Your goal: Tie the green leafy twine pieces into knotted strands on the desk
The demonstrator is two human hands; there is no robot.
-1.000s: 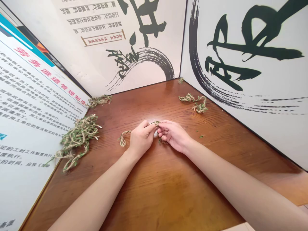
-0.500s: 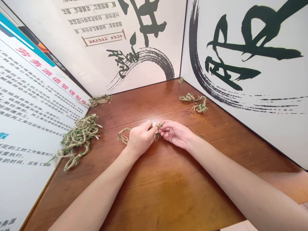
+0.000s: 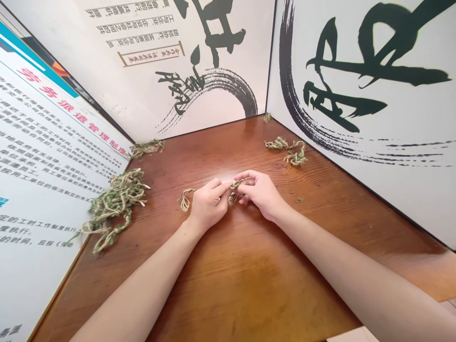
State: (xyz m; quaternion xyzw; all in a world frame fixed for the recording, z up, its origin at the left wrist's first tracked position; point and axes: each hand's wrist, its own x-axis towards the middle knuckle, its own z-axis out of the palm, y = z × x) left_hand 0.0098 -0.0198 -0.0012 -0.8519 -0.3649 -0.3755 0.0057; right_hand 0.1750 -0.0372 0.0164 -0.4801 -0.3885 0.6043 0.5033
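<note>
The piece of green-and-tan twine [image 3: 235, 186] sits in the middle of the table [image 3: 249, 285], bunched between the person's two hands. From where I'm standing, the left hand [image 3: 210, 204] pinches it between thumb and fingers, and the right hand [image 3: 261, 194] grips the other side, thumb nearer me and forefinger arched over the top. Half a second ago that right palm faced more upward with its fingers curled; now it has rolled over, while the left has barely shifted. I'd judge that to be a fresh hold on the knotted part, with the fiddling not finished.

A looped end [image 3: 185, 200] pokes out beyond the left hand, probably the same piece, though the join is hidden. To the right lie green scraps [image 3: 298, 200]. Farther off, a big tangle [image 3: 119, 202] rests by the left panel [image 3: 42, 266], a smaller bundle [image 3: 147, 148] behind it, and short twine pieces [image 3: 296, 155] near the right panel [image 3: 392, 142]. None of those has moved.
</note>
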